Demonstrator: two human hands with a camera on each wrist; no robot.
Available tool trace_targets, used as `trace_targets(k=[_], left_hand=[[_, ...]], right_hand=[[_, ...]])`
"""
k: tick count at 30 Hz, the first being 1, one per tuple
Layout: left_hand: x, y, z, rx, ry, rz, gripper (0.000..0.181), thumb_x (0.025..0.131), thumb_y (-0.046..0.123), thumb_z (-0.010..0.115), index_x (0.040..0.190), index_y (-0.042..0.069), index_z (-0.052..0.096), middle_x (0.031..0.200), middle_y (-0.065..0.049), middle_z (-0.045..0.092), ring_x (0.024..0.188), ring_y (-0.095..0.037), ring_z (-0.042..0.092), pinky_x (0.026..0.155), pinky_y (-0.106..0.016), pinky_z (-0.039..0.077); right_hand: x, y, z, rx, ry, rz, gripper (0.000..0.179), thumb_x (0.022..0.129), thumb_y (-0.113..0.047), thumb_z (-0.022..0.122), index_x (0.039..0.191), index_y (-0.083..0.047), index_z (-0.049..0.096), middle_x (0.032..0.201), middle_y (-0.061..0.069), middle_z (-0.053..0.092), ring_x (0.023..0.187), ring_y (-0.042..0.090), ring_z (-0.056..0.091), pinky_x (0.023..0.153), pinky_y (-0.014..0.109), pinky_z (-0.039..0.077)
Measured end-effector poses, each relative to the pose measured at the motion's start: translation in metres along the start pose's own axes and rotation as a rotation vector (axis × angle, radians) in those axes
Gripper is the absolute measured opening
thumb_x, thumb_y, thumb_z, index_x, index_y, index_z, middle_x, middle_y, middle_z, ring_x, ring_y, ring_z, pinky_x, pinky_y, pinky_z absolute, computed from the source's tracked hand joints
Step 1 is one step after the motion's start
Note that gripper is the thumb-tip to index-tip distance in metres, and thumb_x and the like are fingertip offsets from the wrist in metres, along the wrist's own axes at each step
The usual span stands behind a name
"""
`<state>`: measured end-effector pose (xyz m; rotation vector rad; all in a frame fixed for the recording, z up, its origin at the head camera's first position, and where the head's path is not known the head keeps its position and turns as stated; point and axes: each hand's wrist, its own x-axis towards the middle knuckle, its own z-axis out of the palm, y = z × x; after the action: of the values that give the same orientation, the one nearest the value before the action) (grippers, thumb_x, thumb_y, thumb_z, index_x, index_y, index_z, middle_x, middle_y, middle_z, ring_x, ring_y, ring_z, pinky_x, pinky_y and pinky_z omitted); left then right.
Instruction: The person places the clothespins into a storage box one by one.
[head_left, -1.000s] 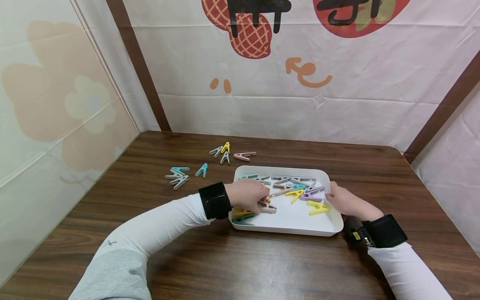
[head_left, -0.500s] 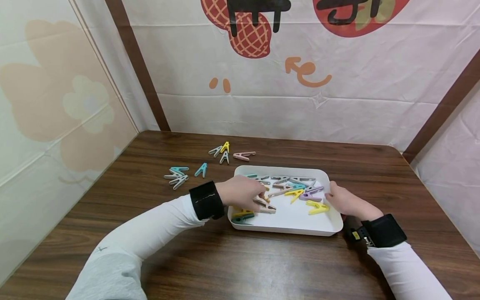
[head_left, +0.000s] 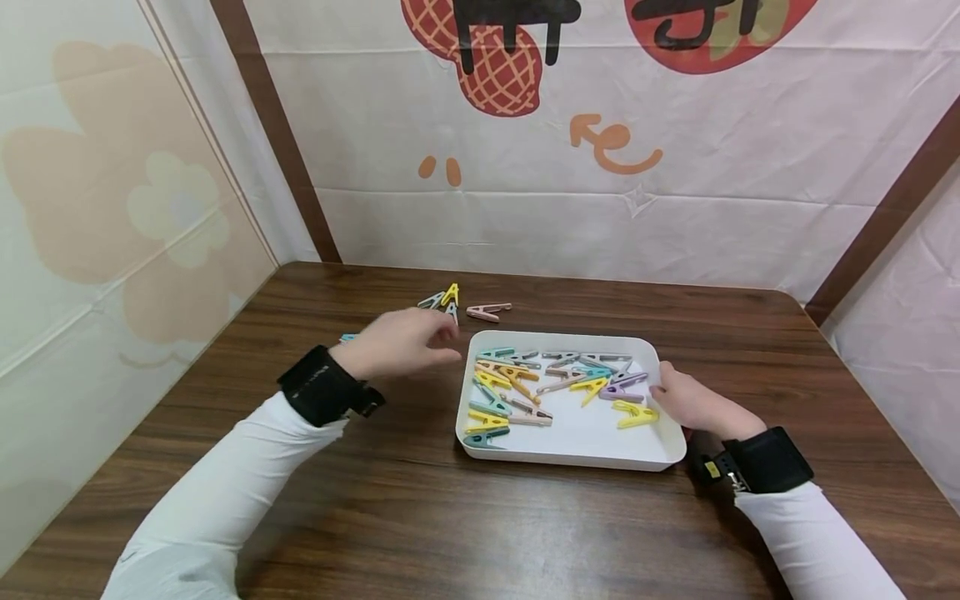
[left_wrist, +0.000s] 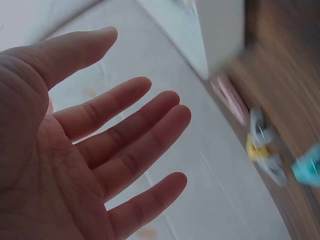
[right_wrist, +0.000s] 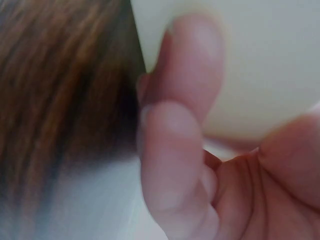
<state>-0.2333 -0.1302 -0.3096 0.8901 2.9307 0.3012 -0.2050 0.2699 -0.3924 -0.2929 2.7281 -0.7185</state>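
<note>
A white tray point(head_left: 581, 438) holds several plastic clothespins; a yellow clothespin point(head_left: 636, 414) lies near its right end. My left hand point(head_left: 401, 342) is above the table left of the tray, its fingers spread and holding nothing in the left wrist view. It covers most of the clothespins on that side; a bit of a blue one point(head_left: 348, 337) peeks out behind it. My right hand point(head_left: 697, 404) grips the tray's right wall, thumb at the rim. The right wrist view shows the curled fingers point(right_wrist: 172, 155) close against the tray, blurred.
Beyond the left hand lie a yellow clothespin point(head_left: 451, 294), greyish ones beside it, and a pink clothespin point(head_left: 488, 312). The brown wooden table point(head_left: 525, 533) ends at a white printed cloth wall point(head_left: 540, 225) at the back and sides.
My left hand has left the tray, moving left and away over the table, and its fingers are spread. Clothespins it hid at the tray's left end now show. The right hand stays put.
</note>
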Motion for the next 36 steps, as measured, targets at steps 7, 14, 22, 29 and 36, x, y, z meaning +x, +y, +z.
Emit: trace_targets(k=[7,14,22,29,36], left_hand=[[-0.018,-0.06,-0.012,-0.09,0.057,-0.138,0.032,0.094,0.03,0.064,0.111,0.003,0.065,0.094,-0.005,0.066,0.086,-0.02,0.06,0.077,-0.042,0.048],[-0.022,-0.092,-0.003,-0.131,0.024,-0.214,0.032,0.094,0.029,0.064,0.109,0.0,0.064,0.093,-0.007,0.065,0.085,-0.023,0.061,0.078,-0.044,0.047],[-0.001,-0.088,0.017,-0.055,-0.052,-0.302,0.052,0.091,0.042,0.065,0.116,-0.003,0.059,0.101,-0.013,0.066,0.087,-0.025,0.062,0.077,-0.045,0.049],[0.018,-0.079,0.029,-0.022,-0.101,-0.347,0.057,0.088,0.043,0.067,0.116,-0.006,0.057,0.089,-0.01,0.061,0.077,-0.023,0.056,0.072,-0.039,0.047],[0.028,-0.079,0.036,0.01,-0.093,-0.346,0.045,0.084,0.03,0.074,0.108,-0.004,0.056,0.077,-0.006,0.051,0.07,-0.021,0.049,0.065,-0.033,0.04]], right_hand=[[-0.001,-0.002,0.0,0.007,-0.009,0.005,0.044,0.101,-0.005,0.039,0.129,0.024,0.022,0.095,0.026,0.051,0.074,0.026,0.056,0.052,0.033,0.043],[-0.001,-0.002,-0.001,-0.004,-0.002,-0.001,0.044,0.101,-0.005,0.04,0.128,0.024,0.023,0.098,0.028,0.051,0.081,0.029,0.055,0.057,0.034,0.043],[-0.001,-0.001,-0.001,-0.001,-0.003,-0.011,0.044,0.101,-0.005,0.04,0.129,0.024,0.023,0.103,0.031,0.051,0.084,0.03,0.055,0.059,0.034,0.043],[0.0,0.0,0.0,-0.002,-0.001,-0.003,0.045,0.101,-0.006,0.04,0.129,0.024,0.022,0.101,0.03,0.051,0.08,0.029,0.056,0.058,0.034,0.045],[0.001,0.001,0.001,0.018,-0.015,0.023,0.043,0.101,-0.007,0.04,0.129,0.021,0.022,0.097,0.026,0.052,0.072,0.025,0.056,0.052,0.034,0.045]])
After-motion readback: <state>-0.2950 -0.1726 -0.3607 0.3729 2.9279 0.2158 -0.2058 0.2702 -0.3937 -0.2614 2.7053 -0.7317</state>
